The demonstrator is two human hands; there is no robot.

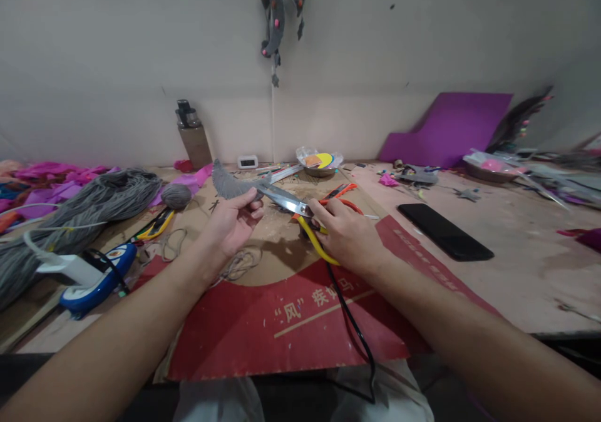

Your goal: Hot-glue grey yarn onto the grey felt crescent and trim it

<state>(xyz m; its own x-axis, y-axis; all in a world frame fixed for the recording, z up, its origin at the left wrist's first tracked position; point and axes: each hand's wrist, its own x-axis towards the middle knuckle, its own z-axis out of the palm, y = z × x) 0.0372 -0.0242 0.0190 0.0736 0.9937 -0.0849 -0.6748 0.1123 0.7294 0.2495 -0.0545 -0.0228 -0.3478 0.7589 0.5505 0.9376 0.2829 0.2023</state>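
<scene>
A grey crescent-shaped felt piece (pixel 231 184) is pinched between the thumb and fingers of my left hand (pixel 240 216). My right hand (pixel 347 229) grips scissors (pixel 292 203) with yellow handles. Their metal blades point left, and the tips meet the right end of the felt close to my left fingertips. I cannot tell whether the blades are cutting into it. Just behind my right hand lie orange-handled scissors (pixel 345 190). Beneath both hands is a brown and red cardboard sheet (pixel 225 347), with loose grey yarn (pixel 241 264) on it.
Left are a grey yarn skein (pixel 113 196), a yarn ball (pixel 176 196), a yellow cutter (pixel 162 224) and a blue power strip (pixel 101 281). A black phone (pixel 444 231) lies right. Behind stand a bottle (pixel 195 143), a bowl (pixel 319 170) and purple sheets (pixel 455 128). A black cable (pixel 350 315) crosses the cardboard.
</scene>
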